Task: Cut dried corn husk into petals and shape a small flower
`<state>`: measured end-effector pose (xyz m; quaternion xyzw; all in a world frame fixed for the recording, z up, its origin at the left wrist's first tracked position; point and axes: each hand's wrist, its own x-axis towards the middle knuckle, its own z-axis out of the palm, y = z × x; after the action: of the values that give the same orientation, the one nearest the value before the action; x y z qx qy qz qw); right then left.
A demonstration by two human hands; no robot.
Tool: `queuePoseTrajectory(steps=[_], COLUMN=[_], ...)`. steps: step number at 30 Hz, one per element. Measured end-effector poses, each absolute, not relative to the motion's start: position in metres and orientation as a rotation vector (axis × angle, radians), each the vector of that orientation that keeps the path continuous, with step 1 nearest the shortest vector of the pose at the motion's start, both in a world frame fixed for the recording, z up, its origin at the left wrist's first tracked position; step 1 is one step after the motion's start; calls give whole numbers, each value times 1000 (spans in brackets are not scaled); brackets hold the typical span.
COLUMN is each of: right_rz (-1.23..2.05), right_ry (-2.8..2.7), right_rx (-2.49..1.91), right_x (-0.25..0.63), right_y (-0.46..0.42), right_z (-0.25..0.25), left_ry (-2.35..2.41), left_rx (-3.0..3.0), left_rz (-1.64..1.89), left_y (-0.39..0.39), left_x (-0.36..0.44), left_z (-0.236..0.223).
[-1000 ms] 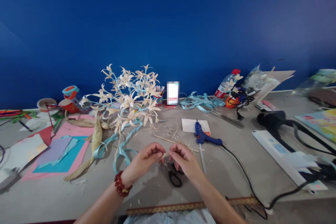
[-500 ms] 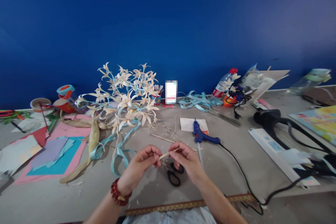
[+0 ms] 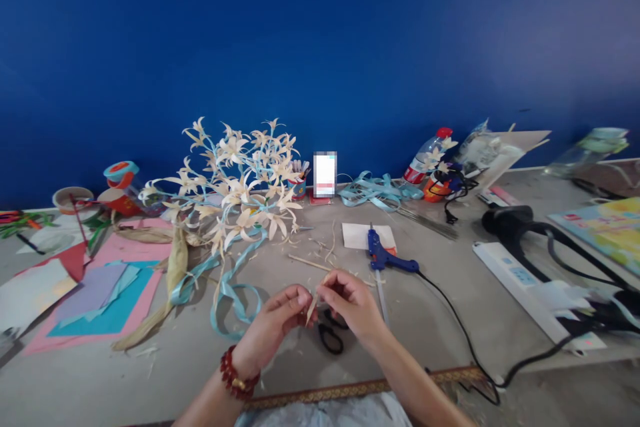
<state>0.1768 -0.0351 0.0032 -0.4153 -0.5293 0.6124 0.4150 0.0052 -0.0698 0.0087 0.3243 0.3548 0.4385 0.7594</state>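
"Any writing you could read?"

"None. The bottle's red label [image 3: 415, 172], behind the glue gun [image 3: 385, 257] and to its right, had pale lettering too small to make out."

"And the hands?"

"Both were nearer than the glue gun, to its left. The right hand [image 3: 350, 300] pinched a thin, papery pale strip [image 3: 312, 310]; the left hand [image 3: 283, 317] curled beside its lower end, its grip impossible to tell."

"Behind?"

"Creamy, pointed-petalled flowers [image 3: 243, 190], left of the glue gun."
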Motion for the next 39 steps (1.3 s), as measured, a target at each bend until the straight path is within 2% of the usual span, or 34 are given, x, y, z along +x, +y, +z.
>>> queuePoseTrajectory(steps=[5,11,14,22,27,30,37,39], right_rz=[1569,2050,2158,1898,2092,2080,1821,1647], right_ry=[-1250,-635,-446,-970,-714,-696,-1321,-1588], right_rx=[-1020,-875,-836,-1019,-941,-939,-1091,-1144], right_x=[176,170,168,175,170,169,183,192], right_y=[-36,-37,-37,-41,-41,-40,-36,-26], right_z=[8,9,8,12,7,3,-14,-14], left_ry=[886,948,1040,1066,1050,1111,1096,1131], left_rx=[862,1134,1336,1304,1380,1401,1374,1268], left_rz=[951,976,989,1005,1018,1036,1007,1013], left_y=[-71,-69,-68,-71,-70,-69,-73,-74], left_x=[8,8,6,8,11,11,7,7], left_z=[13,11,8,8,12,12,-2,-6])
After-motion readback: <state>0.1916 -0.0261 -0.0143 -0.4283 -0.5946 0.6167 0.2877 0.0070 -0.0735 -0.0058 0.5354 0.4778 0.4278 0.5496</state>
